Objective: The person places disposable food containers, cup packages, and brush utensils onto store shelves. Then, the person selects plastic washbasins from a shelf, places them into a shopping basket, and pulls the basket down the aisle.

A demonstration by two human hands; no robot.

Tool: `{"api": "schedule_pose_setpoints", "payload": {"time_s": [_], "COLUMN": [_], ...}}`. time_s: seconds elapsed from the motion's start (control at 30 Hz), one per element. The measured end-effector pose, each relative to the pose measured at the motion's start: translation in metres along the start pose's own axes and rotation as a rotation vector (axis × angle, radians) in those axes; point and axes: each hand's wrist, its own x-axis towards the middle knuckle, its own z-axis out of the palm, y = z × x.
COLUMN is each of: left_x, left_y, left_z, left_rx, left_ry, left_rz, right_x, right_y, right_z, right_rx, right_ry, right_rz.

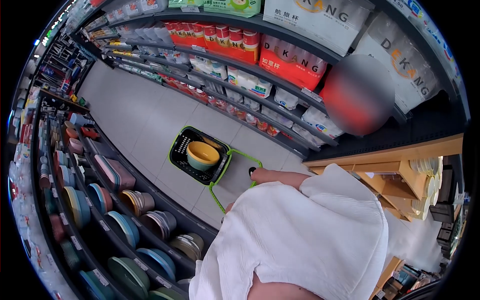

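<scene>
A black shopping basket (176, 148) with a bright green frame stands ahead of me on the floor, part of a basket cart. Inside it lie nested bowls (203, 155), yellow on the inside and grey-green outside. My right hand (259, 175) is closed at the far end of the cart's green handle, beside a small black part. Of my left hand (229, 206) only a sliver shows near the other green bar. My white top covers the remainder, so its fingers are hidden.
Plastic bowls and basins (124, 227) fill the dark shelves on my left. Packs of paper cups (292, 60) line the shelves opposite. A light tiled aisle (135, 105) runs between them. A wooden display unit (390, 180) stands at the right; a blurred round patch covers part of the shelf.
</scene>
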Motion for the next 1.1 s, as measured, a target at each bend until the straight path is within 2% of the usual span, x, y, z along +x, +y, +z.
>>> {"api": "schedule_pose_setpoints", "payload": {"time_s": [0.17, 0.27, 0.33, 0.37, 0.43, 0.47, 0.6, 0.7, 0.87, 0.97, 1.1], "left_x": [-0.039, -0.057, -0.055, -0.066, -0.107, -0.122, -0.161, -0.175, -0.185, -0.185, -0.181], "left_y": [-0.022, -0.052, -0.078, -0.073, -0.049, -0.039, -0.007, -0.004, 0.007, 0.020, 0.045], "left_z": [0.027, 0.082, 0.143, 0.143, 0.120, 0.112, 0.097, 0.108, 0.113, 0.115, 0.115], "left_rx": [-0.015, -0.030, -0.207, -0.219, -0.079, -0.086, -0.077, -0.033, -0.017, -0.008, -0.002], "left_ry": [0.035, 0.046, 0.088, 0.092, 0.025, 0.022, -0.071, -0.168, -0.214, -0.225, -0.239], "left_rz": [0.053, 0.057, -0.155, -0.154, -0.009, -0.005, 0.006, 0.075, 0.143, 0.166, 0.182], "right_x": [-0.005, -0.012, -0.041, -0.053, -0.070, -0.078, -0.110, -0.124, -0.122, -0.141, -0.138], "right_y": [-0.030, -0.044, -0.077, -0.089, -0.108, -0.116, -0.131, -0.123, -0.078, -0.096, -0.064], "right_z": [0.035, 0.070, 0.060, 0.055, 0.053, 0.056, 0.072, 0.106, 0.170, 0.130, 0.144], "right_rx": [-0.062, -0.068, -0.027, 0.024, -0.035, -0.079, -0.101, -0.008, -0.154, -0.112, -0.062], "right_ry": [-0.095, -0.139, -0.151, -0.151, -0.155, -0.151, -0.096, -0.002, -0.146, -0.202, -0.162], "right_rz": [0.088, 0.042, 0.107, 0.176, 0.121, 0.064, 0.066, 0.130, 0.065, 0.052, 0.001]}}
